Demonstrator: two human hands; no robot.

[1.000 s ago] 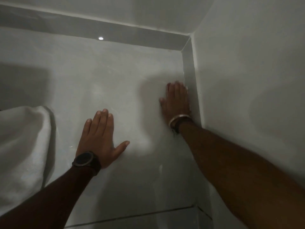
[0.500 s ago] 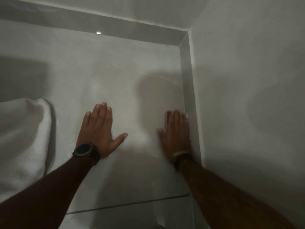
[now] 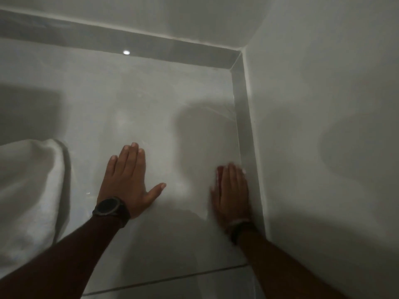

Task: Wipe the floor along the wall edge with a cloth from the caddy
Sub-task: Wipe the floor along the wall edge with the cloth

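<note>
Right hand (image 3: 232,190) slid back from the corner along the baseboard (image 3: 245,130), flat, blurred; I see no cloth under it. Left hand (image 3: 126,180) rests flat, open, empty on the floor (image 3: 151,100). I judge the edge pass midway.

The right hand (image 3: 232,190) is motion-blurred; any cloth beneath it is hidden.

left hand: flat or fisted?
Flat. The left hand lies palm down on the floor, fingers straight and together, thumb splayed.

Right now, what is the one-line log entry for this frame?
left hand: flat on floor, empty | right hand: flat by skirting, blurred | cloth: not visible | white towel: far left
</note>
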